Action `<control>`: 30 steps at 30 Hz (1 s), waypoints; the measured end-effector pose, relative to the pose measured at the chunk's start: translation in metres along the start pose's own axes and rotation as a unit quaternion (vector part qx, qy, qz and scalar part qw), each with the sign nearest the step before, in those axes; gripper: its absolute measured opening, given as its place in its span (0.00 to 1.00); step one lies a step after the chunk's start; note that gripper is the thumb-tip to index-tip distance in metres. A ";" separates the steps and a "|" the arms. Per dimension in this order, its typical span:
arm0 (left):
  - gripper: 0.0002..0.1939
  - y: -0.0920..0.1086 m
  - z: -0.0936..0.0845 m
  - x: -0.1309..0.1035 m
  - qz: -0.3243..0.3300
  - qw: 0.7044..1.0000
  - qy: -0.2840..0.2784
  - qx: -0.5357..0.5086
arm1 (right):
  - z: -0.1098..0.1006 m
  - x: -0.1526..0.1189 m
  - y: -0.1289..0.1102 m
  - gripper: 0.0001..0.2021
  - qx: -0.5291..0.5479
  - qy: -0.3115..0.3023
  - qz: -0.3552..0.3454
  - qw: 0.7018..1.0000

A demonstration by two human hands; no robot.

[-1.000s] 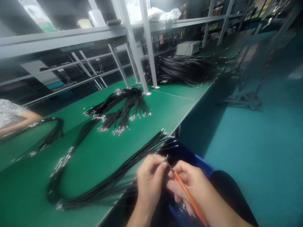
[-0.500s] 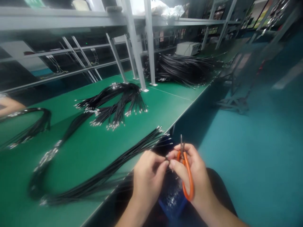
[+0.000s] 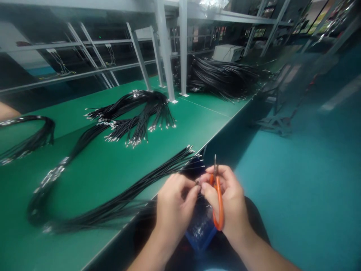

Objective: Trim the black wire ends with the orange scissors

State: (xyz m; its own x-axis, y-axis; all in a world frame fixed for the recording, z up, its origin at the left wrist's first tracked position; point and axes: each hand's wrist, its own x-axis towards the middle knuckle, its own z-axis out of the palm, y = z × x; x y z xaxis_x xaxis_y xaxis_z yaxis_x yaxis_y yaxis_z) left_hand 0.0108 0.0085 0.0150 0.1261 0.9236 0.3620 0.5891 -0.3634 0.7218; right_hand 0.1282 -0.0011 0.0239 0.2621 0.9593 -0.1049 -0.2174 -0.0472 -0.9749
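Observation:
My left hand [image 3: 176, 201] is closed in a pinch on something small and dark at its fingertips, too small to name. Close against it, my right hand [image 3: 229, 199] has orange-handled scissors [image 3: 218, 203] in its grip, blades pointing up. Its thumb and forefinger meet the left fingertips at the same small piece. Beneath both hands is a blue container [image 3: 200, 233] with small shiny bits inside. A long bundle of black cables [image 3: 135, 194] with pale tips lies left of my hands, reaching the table edge.
On the green table [image 3: 93, 184] are more black cables [image 3: 141, 109], with a large heap [image 3: 222, 77] farther back by metal posts [image 3: 183, 49]. A person's arm [image 3: 8, 112] shows at the far left. A wheeled frame [image 3: 273, 122] stands on the floor at right.
The view has tilted slightly, so the table and cables appear higher and a little to the left. Both hands remain together, and the scissors have shifted slightly left and up in the picture.

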 end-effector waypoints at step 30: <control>0.07 -0.011 -0.023 0.015 -0.049 0.967 -0.097 -0.230 | -0.048 0.036 -0.008 0.13 0.081 -0.437 0.220 0.868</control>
State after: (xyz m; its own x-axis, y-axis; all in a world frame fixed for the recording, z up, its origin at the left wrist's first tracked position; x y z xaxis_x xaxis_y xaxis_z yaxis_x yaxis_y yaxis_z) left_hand -0.0122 0.0232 0.0261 0.2625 0.9453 0.1935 0.1943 -0.2483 0.9490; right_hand 0.1847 0.0206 0.0182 -0.6789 0.7061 -0.2013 -0.2644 -0.4908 -0.8302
